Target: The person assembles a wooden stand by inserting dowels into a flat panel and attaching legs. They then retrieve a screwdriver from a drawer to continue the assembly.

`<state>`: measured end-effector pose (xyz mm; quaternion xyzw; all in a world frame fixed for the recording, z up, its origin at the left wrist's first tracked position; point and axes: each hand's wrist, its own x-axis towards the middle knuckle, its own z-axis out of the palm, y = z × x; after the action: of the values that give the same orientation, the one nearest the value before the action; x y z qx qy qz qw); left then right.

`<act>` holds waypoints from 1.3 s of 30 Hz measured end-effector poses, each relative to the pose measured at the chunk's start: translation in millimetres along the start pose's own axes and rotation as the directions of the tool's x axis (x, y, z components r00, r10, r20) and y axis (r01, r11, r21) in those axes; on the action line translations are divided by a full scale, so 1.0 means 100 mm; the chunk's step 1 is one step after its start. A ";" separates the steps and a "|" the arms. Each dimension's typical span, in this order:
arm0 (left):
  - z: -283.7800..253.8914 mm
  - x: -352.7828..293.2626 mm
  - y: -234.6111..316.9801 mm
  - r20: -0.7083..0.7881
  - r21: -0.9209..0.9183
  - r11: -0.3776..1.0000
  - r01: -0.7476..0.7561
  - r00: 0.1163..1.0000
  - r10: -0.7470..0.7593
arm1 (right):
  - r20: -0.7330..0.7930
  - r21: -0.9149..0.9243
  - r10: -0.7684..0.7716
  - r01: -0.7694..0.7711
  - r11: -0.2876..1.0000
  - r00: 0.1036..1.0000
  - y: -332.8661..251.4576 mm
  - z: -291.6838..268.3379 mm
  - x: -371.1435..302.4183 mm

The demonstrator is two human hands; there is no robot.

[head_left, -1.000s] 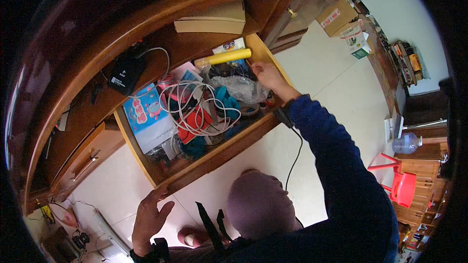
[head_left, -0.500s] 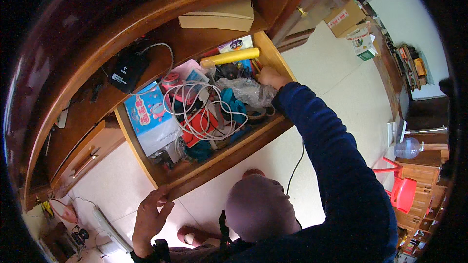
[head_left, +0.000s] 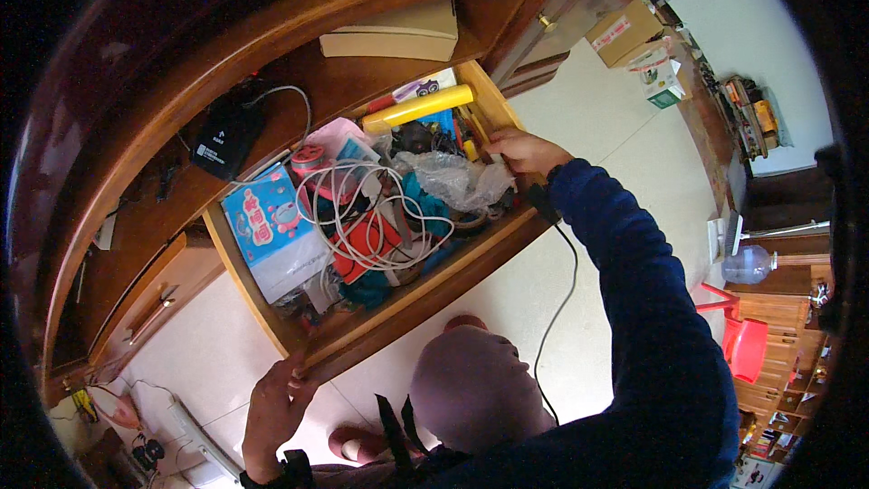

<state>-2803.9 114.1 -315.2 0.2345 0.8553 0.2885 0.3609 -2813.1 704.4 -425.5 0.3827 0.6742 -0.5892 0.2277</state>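
Note:
A wooden drawer (head_left: 362, 344), pulled out, is full of odds and ends. My left hand (head_left: 274, 412) is at its near left corner, fingers bent around the front's edge. My right hand (head_left: 529, 152) is over the right side wall, fingers closed around something small and whitish that I cannot make out. Beside it lie crumpled clear plastic wrap (head_left: 444, 177) and slim pen-like items (head_left: 469, 131). A yellow tube (head_left: 421, 109) lies along the back. A looped white cable (head_left: 362, 254) covers a red item (head_left: 367, 240). At left is a blue printed booklet (head_left: 262, 217).
A black box-like device (head_left: 222, 140) with a cable sits on the cabinet shelf, near a cardboard box (head_left: 394, 41). A black cord (head_left: 570, 281) hangs by the drawer's right front corner. Cartons (head_left: 625, 33) and a red chair (head_left: 747, 349) stand on the right.
My right hand has drawn back slightly from the pen-like items, and its fingers show more. My left hand's fingers lie closer around the drawer corner. The whole view has shifted a little.

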 end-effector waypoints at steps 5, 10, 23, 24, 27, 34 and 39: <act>0.00 0.02 0.01 0.000 0.005 1.000 0.012 1.000 -0.012 | 0.057 0.111 -0.022 0.015 0.994 0.998 -0.02 -0.09 -0.09; 0.01 0.04 0.00 0.005 -0.009 0.999 0.035 0.999 -0.035 | 0.224 0.238 -0.158 0.103 0.966 0.962 -0.02 -0.09 0.00; 0.03 0.03 -0.01 -0.003 0.028 0.999 -0.016 1.000 0.016 | -0.236 0.078 -0.127 0.149 0.986 0.963 -0.20 0.10 -0.13; 0.03 0.02 0.00 0.008 0.025 1.000 0.008 1.000 -0.008 | -0.160 0.008 -0.069 0.072 0.997 0.985 -0.16 0.11 -0.07; 0.03 0.02 0.01 0.006 0.016 0.999 0.034 0.999 -0.035 | -0.213 -0.620 -0.141 -0.022 0.784 0.967 0.02 0.14 0.26; 0.03 0.03 0.02 -0.022 0.022 1.000 -0.018 1.000 0.018 | 0.118 -0.971 -0.426 0.193 0.138 0.897 0.51 0.14 0.99; 0.05 0.04 -0.03 -0.008 0.028 0.999 0.046 0.999 -0.046 | -0.133 -0.912 -0.520 0.102 0.398 0.844 0.47 0.18 0.75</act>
<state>-2803.4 115.8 -321.6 0.2188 0.8658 0.2689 0.3609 -2824.0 706.4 -515.6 0.1839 0.9693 -0.0972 0.1311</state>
